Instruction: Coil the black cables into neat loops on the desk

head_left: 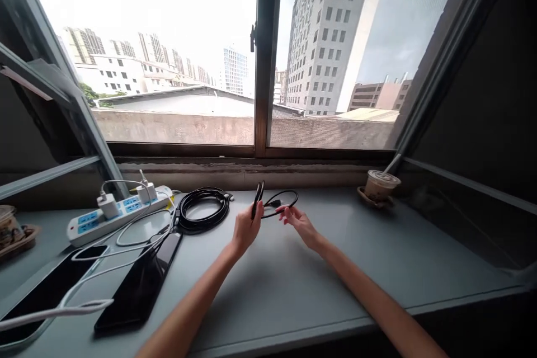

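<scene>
Grey table (268,302) below a window (265,67). Black cable (257,196) at 12 o'clock: left hand (247,226) has fingers wrapped round it, right hand (302,226) pinches its loop. Coiled lead (183,210) at left hand's 10 o'clock.

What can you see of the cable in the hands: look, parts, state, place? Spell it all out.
The cable is black, thin and slightly shiny, with a covering that looks like plastic or rubber. It is partly gathered: narrow loops stand upright in the left hand, while a wider loop reaches across to the fingers of the right hand. A thicker dark piece, apparently a connector, shows within that loop; its type is too small to tell.
</scene>
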The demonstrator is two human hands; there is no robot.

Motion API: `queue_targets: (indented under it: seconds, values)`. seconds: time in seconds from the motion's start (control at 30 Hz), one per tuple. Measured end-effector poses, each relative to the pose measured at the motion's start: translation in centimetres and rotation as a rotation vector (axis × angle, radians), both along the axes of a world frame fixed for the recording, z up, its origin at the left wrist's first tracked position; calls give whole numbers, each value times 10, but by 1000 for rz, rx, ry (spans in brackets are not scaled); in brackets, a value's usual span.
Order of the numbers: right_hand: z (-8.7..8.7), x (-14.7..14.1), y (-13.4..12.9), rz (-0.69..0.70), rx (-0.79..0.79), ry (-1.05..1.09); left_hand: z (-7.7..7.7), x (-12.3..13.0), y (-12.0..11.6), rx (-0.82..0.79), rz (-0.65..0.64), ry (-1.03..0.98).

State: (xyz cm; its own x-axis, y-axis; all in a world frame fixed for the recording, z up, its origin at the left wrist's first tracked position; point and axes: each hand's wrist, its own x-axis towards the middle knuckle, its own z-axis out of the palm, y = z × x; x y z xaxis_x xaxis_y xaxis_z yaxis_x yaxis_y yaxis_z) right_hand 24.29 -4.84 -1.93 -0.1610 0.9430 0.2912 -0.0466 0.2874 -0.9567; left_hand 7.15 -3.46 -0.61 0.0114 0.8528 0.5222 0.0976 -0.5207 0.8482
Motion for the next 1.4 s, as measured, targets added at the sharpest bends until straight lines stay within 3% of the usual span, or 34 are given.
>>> queue_targets:
  seconds: [0.17, 0.3, 0.53, 0.67, 0.77, 0.87, 1.03, 1.2, 1.27, 1.4]
  values:
    - [33, 10, -2, -60, -5, 265, 6, -4, 0, 71, 103, -141]
    - [71, 18, -9, -6, -26, 341, 26, -8, 1, 111, 189, -271]
    - [166, 29, -53, 170, 1, 270, 103, -23, 4, 268, 294, -561]
    - [196, 20, -69, 161, 78, 294, 144, -38, 7, 255, 265, -536]
    - [203, 11, -70, 236, 130, 389, 165, -48, 3, 222, 253, -469]
    - [200, 5, -65, 257, 198, 471, 175, -57, -6, 243, 317, -371]
    - [188, -3, -44, 105, 166, 407, 171, -69, -3, 312, 447, -286]
    - [185, -19, -17, 275, 16, 325, 162, -77, 16, 318, 327, -306]
    - [184, -23, -11, 225, -5, 299, 162, -77, 18, 320, 311, -318]
    - [179, -26, -7, -35, 72, 215, 163, -70, 12, 398, 271, -353]
